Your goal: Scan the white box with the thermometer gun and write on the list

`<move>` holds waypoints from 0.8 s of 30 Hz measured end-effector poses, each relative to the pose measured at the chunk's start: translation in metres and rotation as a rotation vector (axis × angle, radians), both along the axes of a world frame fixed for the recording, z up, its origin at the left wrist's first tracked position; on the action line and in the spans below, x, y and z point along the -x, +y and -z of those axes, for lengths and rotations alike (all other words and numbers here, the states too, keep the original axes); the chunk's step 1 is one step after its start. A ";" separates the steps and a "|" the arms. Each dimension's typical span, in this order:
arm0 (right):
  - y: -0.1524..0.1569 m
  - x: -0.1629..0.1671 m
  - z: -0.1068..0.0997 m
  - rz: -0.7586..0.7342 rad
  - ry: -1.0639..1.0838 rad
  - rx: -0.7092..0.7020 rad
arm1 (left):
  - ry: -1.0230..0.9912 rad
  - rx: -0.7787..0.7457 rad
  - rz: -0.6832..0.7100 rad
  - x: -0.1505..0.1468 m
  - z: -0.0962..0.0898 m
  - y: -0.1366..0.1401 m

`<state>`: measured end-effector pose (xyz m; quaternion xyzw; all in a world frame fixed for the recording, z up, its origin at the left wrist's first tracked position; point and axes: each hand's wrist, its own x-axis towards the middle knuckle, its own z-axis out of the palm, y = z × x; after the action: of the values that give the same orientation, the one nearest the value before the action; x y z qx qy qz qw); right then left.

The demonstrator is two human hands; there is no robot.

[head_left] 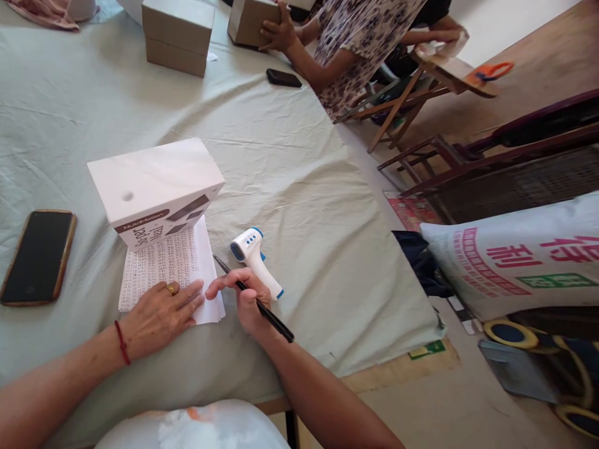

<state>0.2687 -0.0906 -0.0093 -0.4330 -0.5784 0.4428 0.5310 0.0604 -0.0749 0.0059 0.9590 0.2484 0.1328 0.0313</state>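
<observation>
My left hand (161, 317) lies flat on the lower part of a stack of paper sheets (163, 268), its fingers stretched toward the right edge. Rows of small handwriting cover the left side of the top sheet. In my right hand (250, 299) is a black pen (276, 323), its tip pointing up and left beside the paper. My right index finger reaches over the sheets' right edge. A white box (159, 178) printed "NutriMotion" stands over the top of the paper and hides that part. Just right of the pen lies a white and blue infrared thermometer (255, 259).
A smartphone (38, 257) lies at the left on the cloth-covered table (299, 181). At the far side stand a cardboard box (178, 37) and a black phone (283, 78). Another person's hand (279, 31) holds a second cardboard box (250, 24). Beyond the right edge sits a printed sack (510, 255).
</observation>
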 end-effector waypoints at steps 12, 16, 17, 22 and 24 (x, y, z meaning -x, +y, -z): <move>0.018 0.014 0.004 0.199 -0.338 0.096 | 0.011 -0.059 -0.027 -0.002 -0.005 -0.002; 0.016 0.016 0.008 0.196 -0.373 0.062 | 0.003 -0.078 -0.044 -0.001 -0.004 -0.003; 0.016 0.017 0.008 0.189 -0.369 0.056 | 0.010 -0.078 -0.042 -0.001 -0.005 -0.002; 0.017 0.017 0.008 0.171 -0.337 0.006 | 0.022 -0.049 -0.035 -0.003 -0.008 0.000; 0.017 0.017 0.009 0.158 -0.348 0.006 | 0.024 -0.031 -0.042 -0.003 -0.008 0.000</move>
<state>0.2520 -0.0737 -0.0182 -0.5488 -0.6243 0.3199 0.4548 0.0635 -0.0750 0.0140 0.9555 0.2666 0.1256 0.0106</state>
